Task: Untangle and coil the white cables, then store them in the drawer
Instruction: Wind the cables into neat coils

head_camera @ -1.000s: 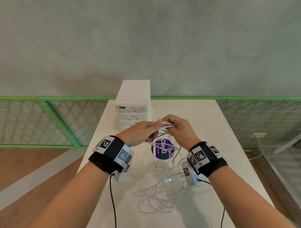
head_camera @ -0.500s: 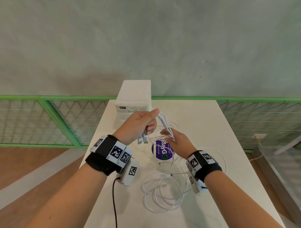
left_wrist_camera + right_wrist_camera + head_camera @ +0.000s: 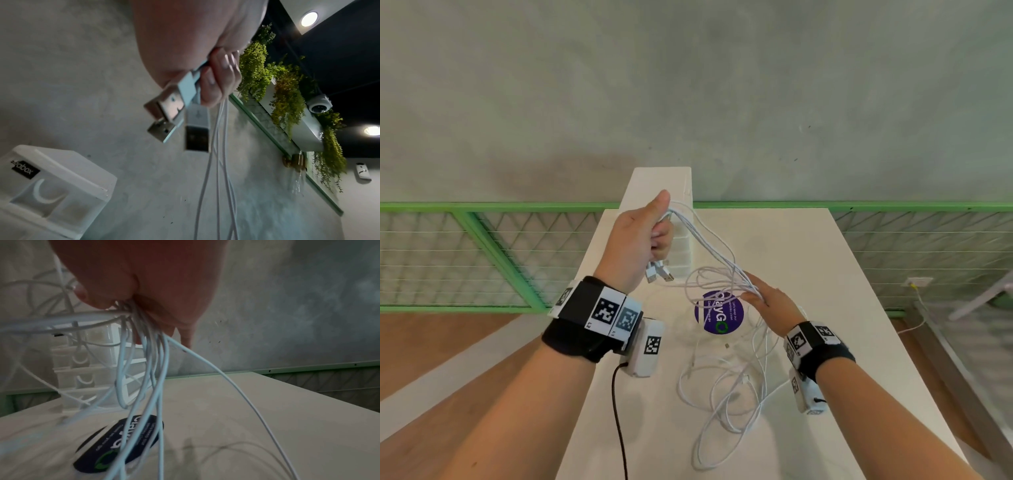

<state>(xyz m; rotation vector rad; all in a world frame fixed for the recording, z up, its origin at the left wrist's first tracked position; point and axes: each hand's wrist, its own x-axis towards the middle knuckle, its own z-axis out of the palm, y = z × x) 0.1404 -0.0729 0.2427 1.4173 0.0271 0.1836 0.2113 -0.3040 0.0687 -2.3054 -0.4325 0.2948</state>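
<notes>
From the head view, the left hand is gripping the white cables in a fist near their USB plugs, raised above the table's far edge in front of the drawer unit. The strands are running down and toward the person's right to the right hand, which is pinching the bundle over the purple sticker at mid-table. The rest is lying in loose, crossing loops toward the near edge of the table. Judging by this, untangling is only under way; coiling and storing are both left, and the drawers look closed.

From the left wrist view, the fingers are curling round the plug ends, three plugs pointing down and toward the wrist, cords hanging below.

From the right wrist view, the right hand is holding many strands, fanning downward to the table, with the drawer unit behind.
</notes>
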